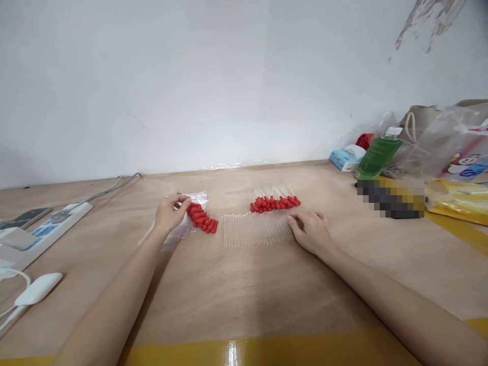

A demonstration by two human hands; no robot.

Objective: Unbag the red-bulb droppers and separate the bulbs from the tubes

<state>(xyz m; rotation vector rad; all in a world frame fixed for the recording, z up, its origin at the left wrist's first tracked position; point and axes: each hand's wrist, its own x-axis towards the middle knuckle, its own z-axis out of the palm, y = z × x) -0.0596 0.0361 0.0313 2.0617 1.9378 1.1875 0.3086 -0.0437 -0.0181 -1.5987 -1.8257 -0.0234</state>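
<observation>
My left hand (171, 214) is closed in a pinch at the upper left end of a slanting row of red rubber bulbs (202, 219). These bulbs lie on a clear plastic bag (183, 231). Across the table, my right hand (311, 231) has its thumb and finger pinched at the right end of a row of thin clear tubes (255, 230). Just behind that row, more clear tubes (272, 192) lie with red bulbs (275, 204) at their near ends. What exactly sits between my fingertips is small and partly hidden.
On the left are a white power strip (63, 226), a phone (28, 217) and a white adapter (40, 288) with cables. A green bottle (377, 155), a blue tissue pack (343, 160) and plastic bags (450, 147) stand at the right. Yellow tape (183, 352) runs along the front edge.
</observation>
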